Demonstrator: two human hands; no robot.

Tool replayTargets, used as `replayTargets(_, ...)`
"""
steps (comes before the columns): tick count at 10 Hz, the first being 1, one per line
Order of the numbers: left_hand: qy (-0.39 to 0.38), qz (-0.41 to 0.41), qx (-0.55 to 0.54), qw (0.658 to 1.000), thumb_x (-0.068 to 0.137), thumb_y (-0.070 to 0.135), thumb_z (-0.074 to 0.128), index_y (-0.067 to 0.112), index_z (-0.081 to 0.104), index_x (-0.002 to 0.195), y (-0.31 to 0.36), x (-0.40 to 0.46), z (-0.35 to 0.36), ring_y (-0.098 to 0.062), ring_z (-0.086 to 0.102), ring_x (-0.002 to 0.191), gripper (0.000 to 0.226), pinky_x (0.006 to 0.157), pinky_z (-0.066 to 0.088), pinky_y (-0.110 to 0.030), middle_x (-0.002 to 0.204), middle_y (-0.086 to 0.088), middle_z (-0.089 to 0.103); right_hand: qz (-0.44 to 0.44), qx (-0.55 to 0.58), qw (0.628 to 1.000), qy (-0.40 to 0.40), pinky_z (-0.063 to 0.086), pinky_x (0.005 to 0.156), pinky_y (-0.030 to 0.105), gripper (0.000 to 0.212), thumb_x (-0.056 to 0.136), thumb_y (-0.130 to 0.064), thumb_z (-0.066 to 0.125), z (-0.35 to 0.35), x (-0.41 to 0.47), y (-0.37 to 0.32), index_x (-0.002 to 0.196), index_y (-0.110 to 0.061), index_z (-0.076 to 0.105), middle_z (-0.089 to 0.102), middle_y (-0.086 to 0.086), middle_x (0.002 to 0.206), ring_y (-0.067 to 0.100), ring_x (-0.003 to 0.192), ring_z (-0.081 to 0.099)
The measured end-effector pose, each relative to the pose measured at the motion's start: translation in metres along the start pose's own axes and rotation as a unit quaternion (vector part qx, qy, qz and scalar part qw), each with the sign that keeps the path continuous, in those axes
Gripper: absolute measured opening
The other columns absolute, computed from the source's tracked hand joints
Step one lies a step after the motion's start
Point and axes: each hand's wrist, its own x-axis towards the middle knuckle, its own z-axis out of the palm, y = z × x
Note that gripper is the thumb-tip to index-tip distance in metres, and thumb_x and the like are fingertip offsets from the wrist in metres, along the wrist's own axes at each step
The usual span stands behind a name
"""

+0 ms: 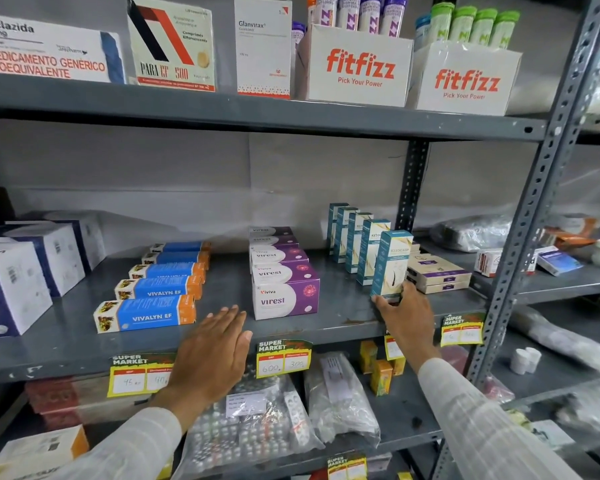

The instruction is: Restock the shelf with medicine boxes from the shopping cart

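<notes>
My right hand (407, 318) grips the base of a tall teal and white box (391, 263), the front one in a row of several like boxes (352, 237) standing upright on the grey middle shelf (326, 327). My left hand (212, 355) lies flat and open, palm down, on the shelf's front edge, between the blue and orange boxes (146, 317) and the purple and white boxes (284, 299). It holds nothing. The shopping cart is not in view.
Large white and blue boxes (11, 285) fill the shelf's left end; flat beige boxes (437, 275) lie right of the teal row. Yellow price tags (283, 362) hang on the shelf lip. The top shelf holds fitfizz cartons (359, 69). Bagged blister packs (250, 431) lie below.
</notes>
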Motion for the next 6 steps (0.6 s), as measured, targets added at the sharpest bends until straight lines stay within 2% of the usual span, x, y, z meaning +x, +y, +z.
replayTargets(2,-0.001,-0.004,-0.003,1.000,0.102,0.054,0.010,0.017,0.041,0.152,0.001,-0.001,-0.002,-0.017,0.034,0.149,0.070,0.123,0.016,-0.032,0.160,-0.003,0.041,0.011,0.013,1.000,-0.006,0.052,0.095,0.046,0.056,0.087,-0.044,0.075,0.001,-0.001,-0.003,0.131,-0.017,0.052,0.063,0.006,0.135,0.031,0.125,0.056)
replayTargets(3,-0.021,-0.004,-0.051,0.998,0.098,0.059,0.005,0.019,0.035,0.155,0.002,0.000,-0.008,-0.014,0.028,0.151,0.076,0.123,0.012,-0.029,0.163,0.000,0.035,-0.007,0.038,0.999,-0.005,0.051,0.099,0.049,0.066,0.083,-0.054,0.072,-0.009,-0.005,-0.004,0.137,-0.025,0.047,0.062,0.002,0.136,0.029,0.126,0.055)
replayTargets(4,0.019,-0.065,-0.172,0.983,0.095,0.063,0.016,0.027,0.038,0.154,0.009,-0.006,-0.038,-0.019,0.043,0.143,0.072,0.115,0.035,-0.036,0.157,-0.001,0.046,-0.026,0.100,0.994,0.038,0.045,0.093,0.040,0.054,0.086,-0.056,0.067,-0.034,-0.012,-0.023,0.130,-0.030,0.049,0.061,-0.004,0.128,0.020,0.118,0.053)
replayTargets(5,0.176,-0.062,-0.220,0.957,0.099,0.057,0.031,0.032,0.049,0.147,0.023,0.000,-0.095,-0.024,0.065,0.116,0.057,0.088,0.050,-0.031,0.126,-0.008,0.071,-0.083,0.193,0.975,0.073,0.045,0.101,0.039,0.061,0.089,-0.063,0.062,-0.080,-0.016,-0.076,0.139,-0.032,0.050,0.057,-0.005,0.140,0.016,0.128,0.052)
replayTargets(6,0.311,0.046,-0.168,0.934,0.099,0.041,0.047,0.023,0.057,0.141,0.040,0.024,-0.169,-0.006,0.058,0.118,0.047,0.093,0.033,0.000,0.130,-0.001,0.070,-0.187,0.429,0.883,0.045,0.049,0.108,0.041,0.056,0.094,-0.050,0.059,-0.151,-0.032,-0.148,0.142,-0.021,0.055,0.060,-0.002,0.143,0.010,0.130,0.057)
